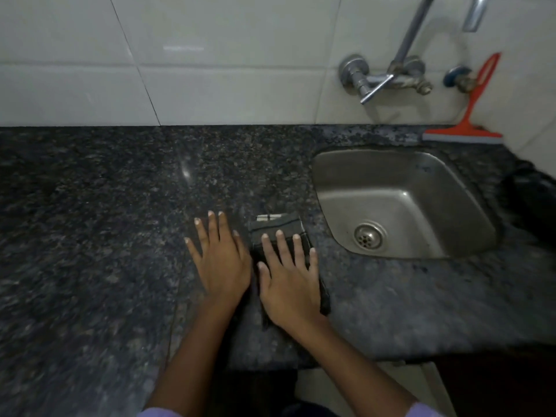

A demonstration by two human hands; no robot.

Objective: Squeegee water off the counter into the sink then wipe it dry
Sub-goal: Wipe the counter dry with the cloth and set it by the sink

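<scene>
dark speckled granite counter point(90, 221) runs under white wall tiles point(210, 55) to a steel sink point(406, 182). right hand point(290, 281) lies flat, fingers spread, pressing a folded dark cloth point(278, 225) just left of the sink. left hand point(221, 260) rests open on bare stone beside it, gripping nothing. red squeegee point(469, 115) leans against the wall behind the sink.

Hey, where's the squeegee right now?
In the head view, the red squeegee stands at the far right, propped against the tiled wall behind the sink, just right of the tap.
</scene>
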